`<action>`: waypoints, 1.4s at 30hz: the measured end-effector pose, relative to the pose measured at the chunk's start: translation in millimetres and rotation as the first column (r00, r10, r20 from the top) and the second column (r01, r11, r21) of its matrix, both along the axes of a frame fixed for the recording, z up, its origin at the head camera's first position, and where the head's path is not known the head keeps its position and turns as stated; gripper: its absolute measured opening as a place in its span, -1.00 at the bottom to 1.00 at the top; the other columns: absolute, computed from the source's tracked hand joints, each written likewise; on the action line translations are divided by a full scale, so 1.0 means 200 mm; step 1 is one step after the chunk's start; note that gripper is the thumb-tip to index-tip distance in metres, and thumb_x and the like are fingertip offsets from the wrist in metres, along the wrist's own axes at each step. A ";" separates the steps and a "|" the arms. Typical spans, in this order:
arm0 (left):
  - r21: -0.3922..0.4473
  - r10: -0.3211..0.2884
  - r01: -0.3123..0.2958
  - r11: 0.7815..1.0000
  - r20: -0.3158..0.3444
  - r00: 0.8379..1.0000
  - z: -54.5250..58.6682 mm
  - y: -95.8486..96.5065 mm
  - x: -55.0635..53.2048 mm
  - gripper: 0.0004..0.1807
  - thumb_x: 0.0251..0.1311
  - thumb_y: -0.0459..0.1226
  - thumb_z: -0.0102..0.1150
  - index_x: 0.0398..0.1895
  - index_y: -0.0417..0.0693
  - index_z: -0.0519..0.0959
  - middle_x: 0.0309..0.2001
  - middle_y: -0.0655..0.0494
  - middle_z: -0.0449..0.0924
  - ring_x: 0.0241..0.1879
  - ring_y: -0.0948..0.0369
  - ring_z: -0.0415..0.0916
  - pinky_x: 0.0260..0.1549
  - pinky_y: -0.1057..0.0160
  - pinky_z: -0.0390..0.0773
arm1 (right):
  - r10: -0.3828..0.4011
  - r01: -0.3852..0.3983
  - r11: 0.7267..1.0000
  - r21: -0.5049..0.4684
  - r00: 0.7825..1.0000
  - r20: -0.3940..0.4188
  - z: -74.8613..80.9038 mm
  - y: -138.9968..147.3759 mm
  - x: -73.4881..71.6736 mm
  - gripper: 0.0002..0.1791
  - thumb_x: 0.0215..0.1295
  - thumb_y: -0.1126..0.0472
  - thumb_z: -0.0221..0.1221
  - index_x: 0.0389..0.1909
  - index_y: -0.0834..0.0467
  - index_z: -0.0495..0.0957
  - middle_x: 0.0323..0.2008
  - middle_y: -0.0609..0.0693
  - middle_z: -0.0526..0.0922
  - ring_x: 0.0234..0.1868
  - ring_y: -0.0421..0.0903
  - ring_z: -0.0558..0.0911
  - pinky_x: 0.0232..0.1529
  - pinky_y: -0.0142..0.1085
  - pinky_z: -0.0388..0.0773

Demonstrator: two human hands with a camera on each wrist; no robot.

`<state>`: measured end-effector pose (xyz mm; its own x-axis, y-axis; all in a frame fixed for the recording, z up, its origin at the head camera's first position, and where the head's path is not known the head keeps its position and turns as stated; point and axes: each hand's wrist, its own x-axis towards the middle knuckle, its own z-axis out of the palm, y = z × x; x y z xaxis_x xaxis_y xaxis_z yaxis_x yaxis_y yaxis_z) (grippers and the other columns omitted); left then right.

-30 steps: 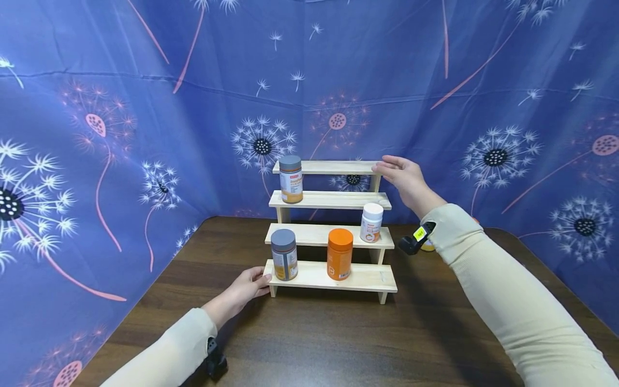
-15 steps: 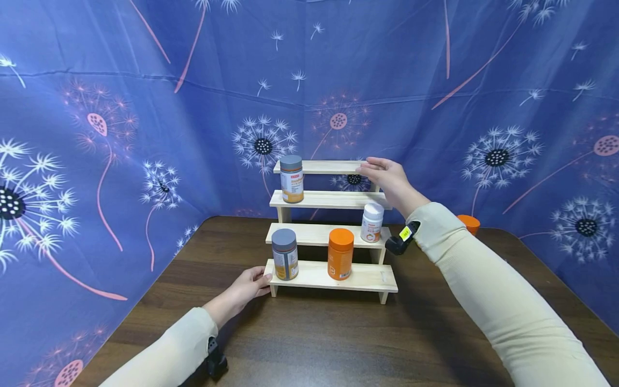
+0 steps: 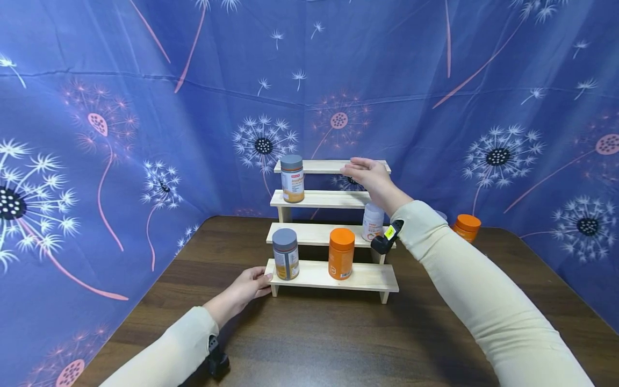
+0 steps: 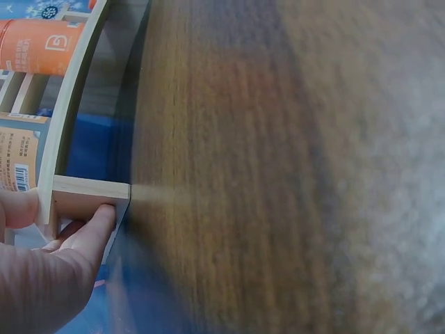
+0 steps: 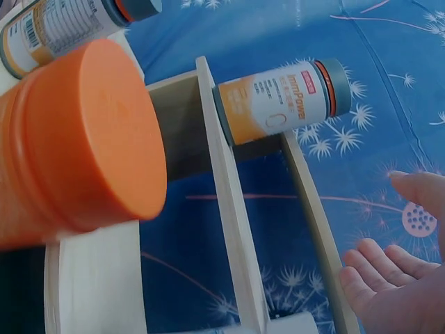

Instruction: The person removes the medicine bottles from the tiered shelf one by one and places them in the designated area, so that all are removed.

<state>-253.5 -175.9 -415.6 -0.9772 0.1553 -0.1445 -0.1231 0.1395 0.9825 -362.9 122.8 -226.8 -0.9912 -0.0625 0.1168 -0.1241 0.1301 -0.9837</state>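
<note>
A four-step wooden display shelf (image 3: 369, 275) stands on the table. At its lower left end, my left hand (image 3: 239, 293) grips the bottom step, thumb on the board (image 4: 69, 104) and fingers against the leg (image 4: 90, 195). My right hand (image 3: 373, 180) is at the top step, fingers extended and holding nothing. One grey-lidded bottle (image 3: 292, 185) stands on the second step from the top, another grey-lidded bottle (image 3: 286, 260) on the bottom step. Beside that one is an orange bottle (image 3: 340, 260). A white bottle (image 3: 372, 220) on the third step down is partly hidden by my right wrist.
Behind my right forearm, at the table's back right, stands an orange-lidded jar (image 3: 466, 228), with a pale lid (image 3: 441, 215) peeking out beside it. Dark wooden table (image 3: 309, 338) lies in front of the shelf. A blue dandelion-print cloth (image 3: 387, 80) hangs behind.
My right hand has slid left along the top step from its right end. The orange-lidded jar has come out from behind the forearm. My left hand keeps its place.
</note>
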 end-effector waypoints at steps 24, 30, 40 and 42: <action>-0.042 -0.039 0.038 0.998 -0.003 0.999 0.00 -0.01 0.01 -0.60 0.47 -0.39 -0.20 0.19 -0.61 0.29 0.05 -0.42 0.54 0.08 -0.01 0.54 0.17 -0.02 0.55 | 0.044 -0.039 0.994 -0.105 0.998 0.043 -0.04 -0.29 -0.05 -0.31 0.26 0.19 0.28 0.38 0.17 0.28 0.29 0.09 0.46 0.33 -0.03 0.42 0.42 -0.19 0.32; -0.046 -0.068 0.067 0.997 -0.014 0.998 0.00 0.00 0.01 -0.59 0.48 -0.39 -0.24 0.19 -0.63 0.27 0.06 -0.45 0.53 0.15 -0.19 0.48 0.18 -0.07 0.52 | 0.065 -0.059 0.991 -0.117 0.997 0.047 -0.05 -0.35 -0.06 -0.29 0.24 0.19 0.29 0.39 0.17 0.27 0.31 0.11 0.44 0.33 -0.02 0.42 0.41 -0.20 0.35; -0.059 -0.052 0.051 0.997 -0.016 0.999 0.00 0.01 0.01 -0.60 0.49 -0.38 -0.24 0.17 -0.62 0.30 0.01 -0.41 0.57 0.11 -0.13 0.53 0.14 -0.02 0.57 | 0.116 -0.099 0.987 -0.124 0.984 0.139 -0.07 -0.46 -0.07 -0.28 0.17 0.14 0.36 0.36 0.07 0.32 0.33 0.01 0.40 0.38 0.05 0.34 0.43 -0.11 0.30; -0.055 -0.053 0.052 0.997 -0.019 0.998 0.00 0.01 0.01 -0.60 0.49 -0.38 -0.25 0.17 -0.63 0.30 0.02 -0.42 0.57 0.12 -0.15 0.52 0.14 -0.02 0.57 | 0.128 -0.107 0.982 -0.155 0.982 0.137 -0.07 -0.48 -0.07 -0.31 0.19 0.19 0.35 0.34 0.09 0.33 0.33 0.04 0.40 0.39 0.07 0.33 0.43 -0.09 0.31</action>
<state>-252.0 -174.6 -415.1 -0.9708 0.1986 -0.1343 -0.0943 0.1991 0.9754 -376.3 26.1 -241.1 -0.9850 -0.1724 -0.0116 0.0159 -0.0240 -0.9996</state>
